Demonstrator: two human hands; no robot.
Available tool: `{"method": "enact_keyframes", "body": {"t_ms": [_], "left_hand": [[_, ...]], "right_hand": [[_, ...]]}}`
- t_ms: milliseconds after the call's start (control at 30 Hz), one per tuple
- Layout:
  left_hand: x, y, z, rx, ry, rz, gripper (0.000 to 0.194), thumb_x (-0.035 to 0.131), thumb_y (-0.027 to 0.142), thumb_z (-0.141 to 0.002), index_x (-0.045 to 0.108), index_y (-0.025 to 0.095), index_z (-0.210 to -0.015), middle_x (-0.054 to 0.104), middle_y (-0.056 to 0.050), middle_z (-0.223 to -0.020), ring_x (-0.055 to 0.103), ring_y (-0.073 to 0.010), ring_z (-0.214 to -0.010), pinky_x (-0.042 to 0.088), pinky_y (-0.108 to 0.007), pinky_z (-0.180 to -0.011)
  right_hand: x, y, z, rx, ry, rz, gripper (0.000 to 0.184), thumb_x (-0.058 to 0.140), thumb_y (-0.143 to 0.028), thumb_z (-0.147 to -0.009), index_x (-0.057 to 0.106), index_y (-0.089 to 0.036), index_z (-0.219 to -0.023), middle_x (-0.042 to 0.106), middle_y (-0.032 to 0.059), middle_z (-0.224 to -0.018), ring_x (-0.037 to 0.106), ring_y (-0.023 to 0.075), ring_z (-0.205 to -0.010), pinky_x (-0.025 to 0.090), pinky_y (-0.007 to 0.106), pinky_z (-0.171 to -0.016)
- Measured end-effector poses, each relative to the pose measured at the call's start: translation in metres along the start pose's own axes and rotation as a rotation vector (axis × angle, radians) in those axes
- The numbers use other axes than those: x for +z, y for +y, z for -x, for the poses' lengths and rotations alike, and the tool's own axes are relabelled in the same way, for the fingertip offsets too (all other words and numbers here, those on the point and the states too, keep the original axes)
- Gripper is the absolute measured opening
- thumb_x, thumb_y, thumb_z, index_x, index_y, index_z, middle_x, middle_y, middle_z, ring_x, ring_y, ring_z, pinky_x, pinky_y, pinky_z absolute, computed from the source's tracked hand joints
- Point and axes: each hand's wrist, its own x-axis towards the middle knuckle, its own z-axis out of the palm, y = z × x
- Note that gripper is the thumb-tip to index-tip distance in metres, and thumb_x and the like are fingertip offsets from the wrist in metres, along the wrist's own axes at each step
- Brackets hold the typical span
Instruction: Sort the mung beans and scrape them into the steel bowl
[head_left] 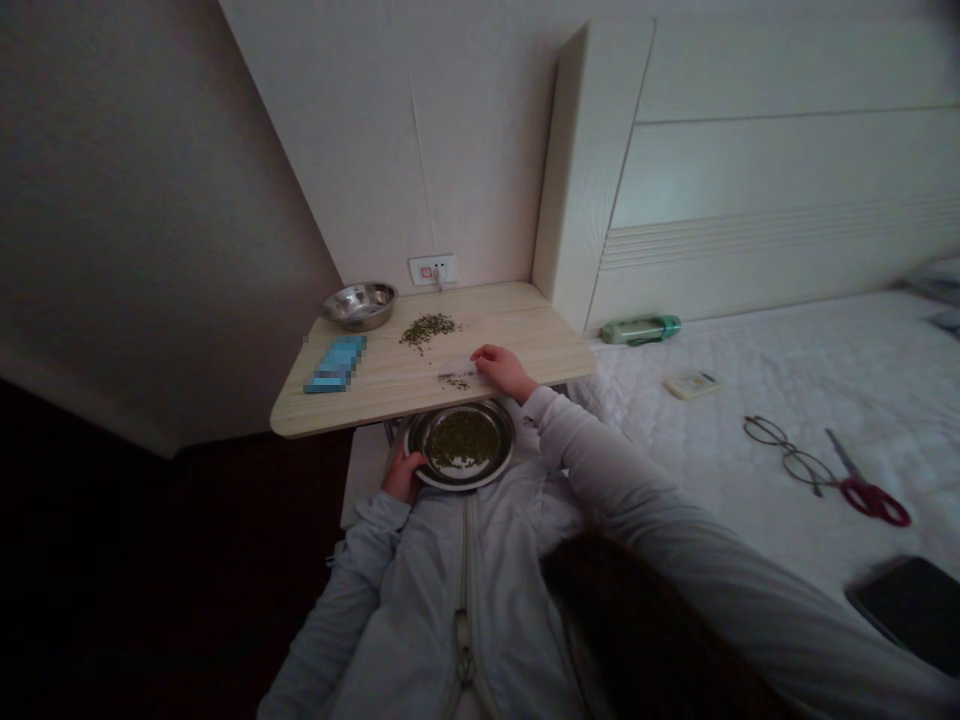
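My left hand is closed on the left rim of a round steel bowl. The bowl sits below the table's near edge, against my lap, and small green grains cover much of its bottom. Over the near right part of the small wooden table, my right hand pinches a thin, see-through strip with dark marks; blur hides its exact kind. Just below the strip lie a few loose grains. A larger loose pile of green grains is farther back on the tabletop.
A second steel bowl and a blue phone-shaped item are on the table's left. On the bed at right lie a green bottle, a small white device, glasses, red-handled scissors and a dark flat object.
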Motion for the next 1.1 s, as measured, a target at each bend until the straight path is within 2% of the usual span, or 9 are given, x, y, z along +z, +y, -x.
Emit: {"method": "enact_keyframes", "body": {"t_ms": [567,767,933,1100], "left_hand": [[0.002,0.001,0.001,0.004,-0.006,-0.004,0.055,0.053,0.013,-0.046,0.058,0.019,-0.1,0.059,0.004,-0.058,0.059,-0.0204,-0.067,0.046,-0.032,-0.06],[0.002,0.001,0.001,0.012,-0.005,0.008,0.051,0.053,0.011,-0.046,0.059,0.019,-0.096,0.059,0.004,-0.055,0.059,-0.0196,-0.066,0.046,-0.03,-0.061],[0.002,0.002,0.002,-0.007,0.008,0.018,0.05,0.052,0.011,-0.047,0.058,0.018,-0.095,0.059,0.005,-0.055,0.058,-0.0186,-0.064,0.047,-0.03,-0.059],[0.0,0.0,0.0,-0.012,0.017,0.019,0.053,0.053,0.01,-0.047,0.057,0.017,-0.099,0.059,0.005,-0.056,0.057,-0.0165,-0.06,0.046,-0.028,-0.059]], "right_hand": [[-0.001,-0.001,0.002,0.003,-0.04,0.011,0.02,0.046,-0.022,-0.068,0.062,-0.015,-0.078,0.06,-0.001,-0.063,0.05,0.0102,-0.061,0.038,0.022,-0.06],[-0.002,0.004,-0.002,-0.004,0.006,-0.088,0.022,0.043,-0.019,-0.067,0.06,-0.015,-0.081,0.058,-0.002,-0.061,0.049,0.0091,-0.06,0.038,0.021,-0.062],[-0.004,0.007,-0.003,-0.014,-0.028,-0.121,0.021,0.043,-0.018,-0.066,0.059,-0.015,-0.08,0.056,-0.0031,-0.059,0.047,0.0086,-0.057,0.037,0.021,-0.061],[-0.009,0.012,-0.002,-0.011,-0.005,-0.149,0.021,0.043,-0.019,-0.065,0.058,-0.015,-0.079,0.055,-0.0033,-0.058,0.046,0.0087,-0.056,0.036,0.021,-0.059]]}}
